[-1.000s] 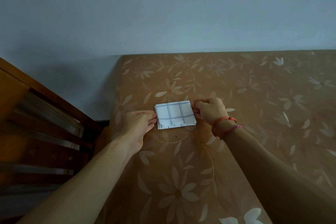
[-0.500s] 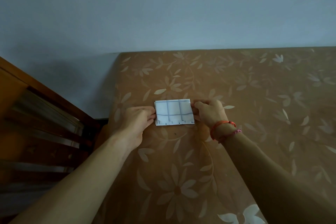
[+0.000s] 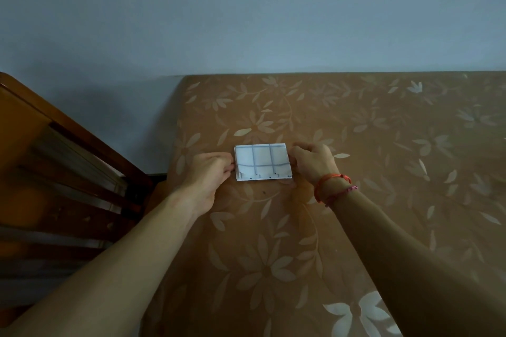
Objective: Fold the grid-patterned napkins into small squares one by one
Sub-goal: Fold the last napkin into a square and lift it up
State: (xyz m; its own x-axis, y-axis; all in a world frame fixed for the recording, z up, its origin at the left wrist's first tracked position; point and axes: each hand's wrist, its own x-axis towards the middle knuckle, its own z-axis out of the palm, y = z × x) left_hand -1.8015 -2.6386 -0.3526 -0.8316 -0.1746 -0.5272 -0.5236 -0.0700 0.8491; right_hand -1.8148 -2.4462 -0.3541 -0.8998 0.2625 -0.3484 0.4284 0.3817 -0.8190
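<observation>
Grid-patterned napkin, folded down to a small rectangle wider than it is deep, lies flat on the floral-patterned mattress, towards its left end and between the two hands. The left grip has its fingertips curled in against the napkin's left short edge and appears to pinch it. The right grip, with red string bracelets at the wrist, pinches the right short edge with its fingers bunched over the thumb. Holding both ends at once looks meant to keep the layers taut and squared while they settle. Along the near long edge a thin strip with small dark dots shows below the top layer, so the layers seem slightly offset there. As the piece is not yet square, one more fold, short end to short end, is probably needed, and a hold at both ends would suit it. The soft mattress gives little backing for a sharp crease, so the layers could slip. A slatted wooden frame stands just beside the mattress at left, below a plain wall.
</observation>
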